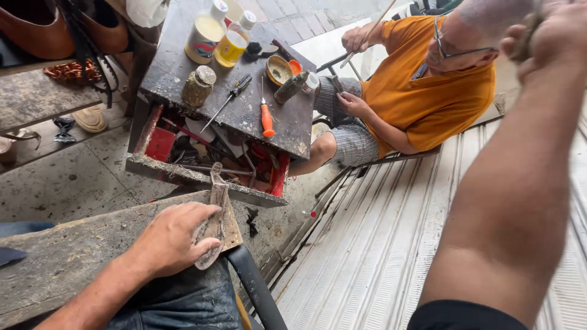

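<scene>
**Sole Pinned on the Board, Other Arm Raised**

Low in the left half of the frame, I am pressing my left hand (174,238) down on a worn sole (211,229) that is lying at the right end of a scarred wooden board (67,256). My fingers are curling over the sole's lower part, thumb on one side and the rest flat across it, so the hand is closed loosely around it rather than clenched. The sole's narrow top is sticking up past my knuckles toward the toolbox (202,165).

At the upper right corner I am holding my right hand (547,33) high, the forearm running down across the frame. The fingers are wrapping tight around something dark, but only a sliver is showing, and I cannot tell what it is.

Above the board, a dark worktop (244,110) is sitting over the red-lined toolbox. On it are lying an orange-handled awl (267,119), a screwdriver (227,99), two glue bottles (217,33) and a small jar (199,85).

Right of the worktop, a person in an orange shirt (422,85) is sitting, holding a thin stick (373,30) in one hand. Brown shoes (55,30) are resting in the upper left corner.
</scene>
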